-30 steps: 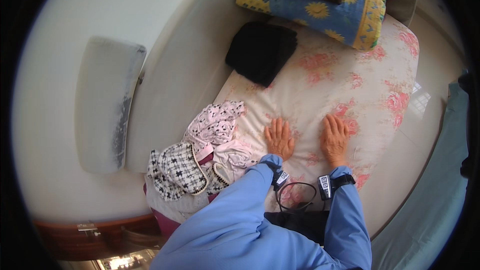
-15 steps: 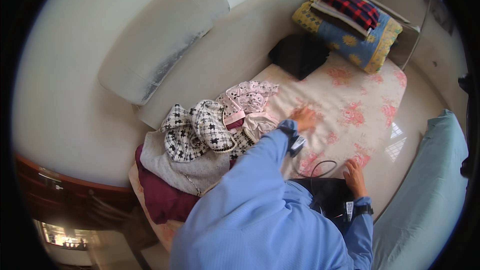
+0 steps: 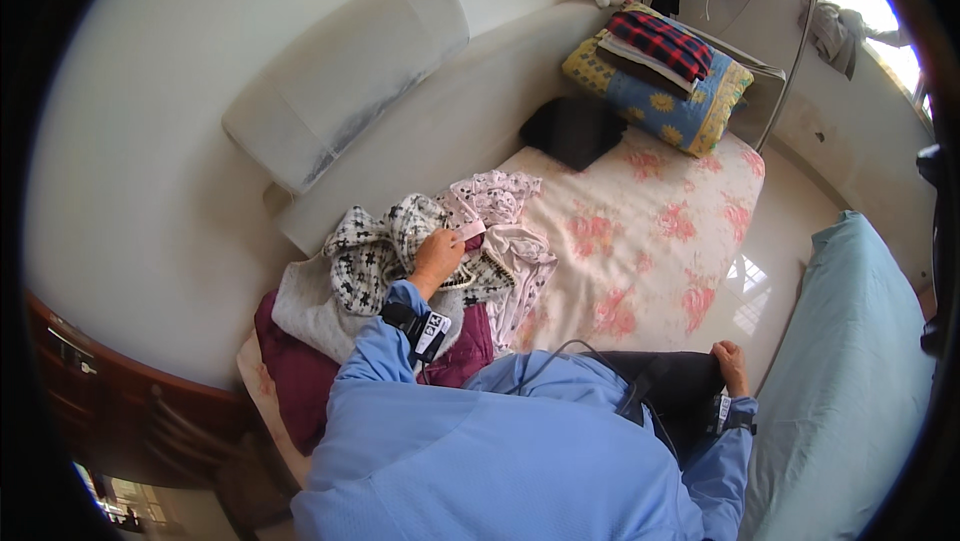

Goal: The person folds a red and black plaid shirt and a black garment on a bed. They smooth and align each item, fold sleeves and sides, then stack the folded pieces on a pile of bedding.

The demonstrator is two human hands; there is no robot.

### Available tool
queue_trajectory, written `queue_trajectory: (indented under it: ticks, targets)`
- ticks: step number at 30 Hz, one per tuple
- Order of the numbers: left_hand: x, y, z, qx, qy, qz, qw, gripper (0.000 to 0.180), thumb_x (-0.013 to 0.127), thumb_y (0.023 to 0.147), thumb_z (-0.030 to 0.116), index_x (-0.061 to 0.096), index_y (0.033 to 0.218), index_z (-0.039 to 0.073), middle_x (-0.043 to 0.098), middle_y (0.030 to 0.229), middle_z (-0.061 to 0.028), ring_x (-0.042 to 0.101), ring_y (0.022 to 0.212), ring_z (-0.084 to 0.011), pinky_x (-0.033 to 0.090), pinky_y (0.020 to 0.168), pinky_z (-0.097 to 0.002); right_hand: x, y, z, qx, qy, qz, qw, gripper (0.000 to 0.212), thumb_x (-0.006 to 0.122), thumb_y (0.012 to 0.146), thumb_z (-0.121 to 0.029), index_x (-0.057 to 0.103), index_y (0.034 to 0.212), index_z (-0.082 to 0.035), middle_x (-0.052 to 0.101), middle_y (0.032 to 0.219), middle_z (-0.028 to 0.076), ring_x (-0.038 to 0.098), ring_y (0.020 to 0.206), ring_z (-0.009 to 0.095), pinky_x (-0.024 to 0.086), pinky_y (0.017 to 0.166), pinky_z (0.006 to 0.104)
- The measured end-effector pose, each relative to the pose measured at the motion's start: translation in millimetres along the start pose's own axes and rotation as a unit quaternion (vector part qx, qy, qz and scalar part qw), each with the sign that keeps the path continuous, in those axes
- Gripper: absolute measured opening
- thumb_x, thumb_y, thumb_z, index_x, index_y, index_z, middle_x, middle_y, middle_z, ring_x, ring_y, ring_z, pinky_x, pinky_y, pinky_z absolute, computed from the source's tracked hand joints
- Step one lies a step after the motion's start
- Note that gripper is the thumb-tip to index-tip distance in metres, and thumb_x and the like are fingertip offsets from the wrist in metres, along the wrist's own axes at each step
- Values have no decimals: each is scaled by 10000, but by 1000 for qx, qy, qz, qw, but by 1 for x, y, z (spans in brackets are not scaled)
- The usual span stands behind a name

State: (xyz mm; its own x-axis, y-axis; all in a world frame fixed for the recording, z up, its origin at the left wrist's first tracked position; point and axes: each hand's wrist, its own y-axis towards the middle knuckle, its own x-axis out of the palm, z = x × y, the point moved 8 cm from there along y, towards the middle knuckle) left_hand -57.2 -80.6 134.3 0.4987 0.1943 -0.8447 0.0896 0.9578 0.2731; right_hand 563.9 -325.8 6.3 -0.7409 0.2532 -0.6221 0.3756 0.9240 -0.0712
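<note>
My left hand [image 3: 438, 259] has its fingers closed on a black-and-white patterned garment [image 3: 362, 259] with a beaded edge, in the clothes pile at the left. A pink strip of cloth [image 3: 468, 231] lies at its fingertips. Beside it are a pink spotted garment [image 3: 500, 196] and a plain pale pink cloth [image 3: 525, 253]. Beneath spread a grey knitted garment [image 3: 310, 306] and a maroon cloth [image 3: 290, 376]. My right hand [image 3: 732, 366] rests by my dark-trousered knee [image 3: 675, 386], its fingers curled with nothing visible in them.
The flowered bed sheet [image 3: 640, 261] stretches to the right. Toward the far end lie a black folded cloth [image 3: 572, 131] and a blue-yellow bedding roll [image 3: 650, 101] bearing a plaid garment [image 3: 660, 43]. A grey bolster [image 3: 350, 76] leans on the wall. A teal-covered object [image 3: 845, 341] stands at right.
My left hand has moved left from the bare sheet onto the black-and-white garment. My right hand has come off the sheet's edge to my knee. The view has shifted.
</note>
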Motion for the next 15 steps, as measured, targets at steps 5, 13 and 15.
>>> queue_trajectory:
  ticks: [5,13,15]
  targets:
    - [69,-31,34,46,65,-137,987,491,667,740,423,613,1101,94,605,1089,-156,566,1044,-327,420,868,-488,4,6,-14,-3,-123,36,992,265,590,779,-262,663,758,-8,630,677,175,621,643,294,479,631,393]
    - [137,-42,-10,16,207,-235,949,474,582,797,142,508,1265,172,644,1071,-172,566,1094,-347,320,948,-530,9,7,-16,-18,-145,78,986,310,578,824,-285,617,743,11,617,721,223,637,700,343,475,646,431]
    - [141,-36,-27,-26,167,-250,953,449,573,794,137,522,1240,169,651,1075,-163,569,1098,-354,334,946,-531,10,14,-8,-17,-152,86,985,287,605,814,-281,646,768,-1,639,763,207,644,737,319,485,689,415]
